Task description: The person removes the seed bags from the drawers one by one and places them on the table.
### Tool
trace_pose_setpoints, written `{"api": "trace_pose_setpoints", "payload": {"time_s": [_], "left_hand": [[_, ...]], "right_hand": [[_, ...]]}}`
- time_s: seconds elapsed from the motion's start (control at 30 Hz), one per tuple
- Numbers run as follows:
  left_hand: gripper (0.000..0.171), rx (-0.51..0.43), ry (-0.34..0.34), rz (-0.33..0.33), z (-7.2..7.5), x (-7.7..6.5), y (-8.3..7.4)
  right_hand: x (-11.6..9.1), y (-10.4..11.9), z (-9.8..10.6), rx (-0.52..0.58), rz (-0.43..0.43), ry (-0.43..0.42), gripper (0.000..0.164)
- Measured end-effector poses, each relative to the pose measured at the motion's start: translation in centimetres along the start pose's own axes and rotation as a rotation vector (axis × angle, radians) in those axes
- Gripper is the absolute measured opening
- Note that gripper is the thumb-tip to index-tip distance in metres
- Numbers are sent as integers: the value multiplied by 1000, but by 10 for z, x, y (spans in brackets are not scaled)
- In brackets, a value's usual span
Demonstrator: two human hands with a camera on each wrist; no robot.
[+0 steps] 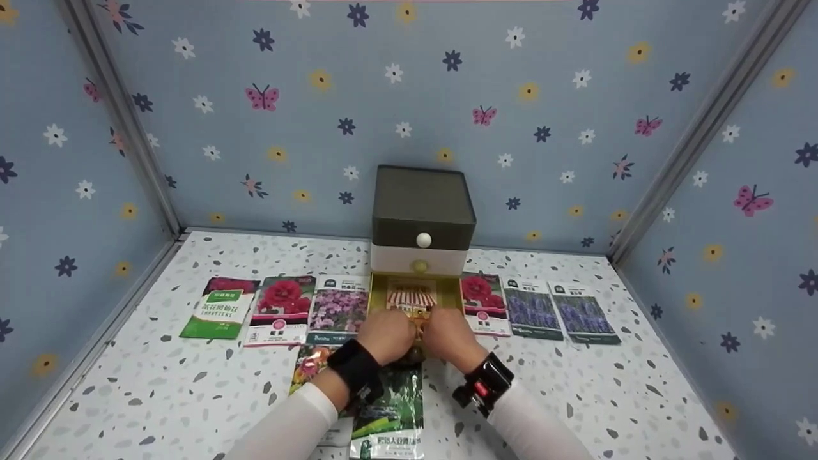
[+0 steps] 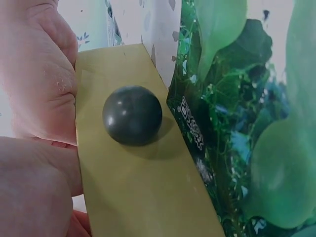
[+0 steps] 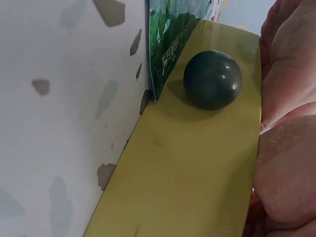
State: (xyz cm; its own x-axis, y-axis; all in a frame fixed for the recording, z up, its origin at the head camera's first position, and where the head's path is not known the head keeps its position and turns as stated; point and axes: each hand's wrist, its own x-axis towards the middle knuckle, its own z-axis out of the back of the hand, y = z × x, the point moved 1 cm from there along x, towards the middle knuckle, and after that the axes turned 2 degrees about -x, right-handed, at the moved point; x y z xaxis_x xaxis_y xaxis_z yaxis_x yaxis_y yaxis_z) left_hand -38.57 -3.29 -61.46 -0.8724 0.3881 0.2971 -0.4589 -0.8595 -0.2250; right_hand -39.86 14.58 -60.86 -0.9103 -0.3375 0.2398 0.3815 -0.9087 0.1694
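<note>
A small chest of drawers (image 1: 425,195) stands against the back wall, its yellow bottom drawer (image 1: 379,295) pulled out. A packet with a red-and-white striped awning print (image 1: 409,297) lies inside this drawer. My left hand (image 1: 385,335) and right hand (image 1: 450,333) meet over the drawer's front part, fingers curled at the packet's near end. The fingertips are mostly hidden by the hands. Both wrist views show the yellow drawer front (image 2: 118,182) with its dark round knob (image 3: 213,80), the hands just behind its top edge.
A green packet (image 1: 390,415) lies before the drawer; a flowered packet (image 1: 309,367) is partly under my left wrist. Left of the chest are a green-and-white packet (image 1: 217,313), a red-flower packet (image 1: 279,310) and a pink-flower packet (image 1: 337,310). Right are a red-flower packet (image 1: 484,303) and purple-flower packets (image 1: 533,310).
</note>
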Motion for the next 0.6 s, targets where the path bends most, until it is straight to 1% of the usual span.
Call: {"api": "trace_pose_setpoints", "payload": {"time_s": [0.07,0.17,0.2,0.23,0.3,0.4,0.43,0.47,0.5,0.57,0.6], "left_hand": [[48,-1,-9,2,-1,1,0],[48,1,-39,-1,1,-1,-1],[47,4,-49,4,0,-2,-1],[47,9,-57,9,-1,-2,-1],[45,10,-72,22,-2,-2,-2],[44,-27,-87,62,-1,-4,-3],[43,-45,-92,73,1,-5,-5],[43,-64,-100,82,3,-6,-6],[42,-73,-108,91,7,-8,-8],[41,-105,-122,100,22,-12,-16],[40,-128,-124,102,33,-15,-22]], "right_hand": [[-3,7,11,24,-6,16,15],[-9,18,27,26,-3,-9,13],[-9,21,31,29,-15,-9,12],[-9,21,30,32,-14,-21,12],[-6,13,16,34,-19,-35,12],[-3,8,7,63,-59,-39,13],[-3,8,7,67,-74,-35,14],[-4,9,10,75,-83,-35,14],[-6,14,17,85,-91,-36,13],[-12,28,38,105,-117,-6,11],[-15,34,48,119,-127,6,10]]}}
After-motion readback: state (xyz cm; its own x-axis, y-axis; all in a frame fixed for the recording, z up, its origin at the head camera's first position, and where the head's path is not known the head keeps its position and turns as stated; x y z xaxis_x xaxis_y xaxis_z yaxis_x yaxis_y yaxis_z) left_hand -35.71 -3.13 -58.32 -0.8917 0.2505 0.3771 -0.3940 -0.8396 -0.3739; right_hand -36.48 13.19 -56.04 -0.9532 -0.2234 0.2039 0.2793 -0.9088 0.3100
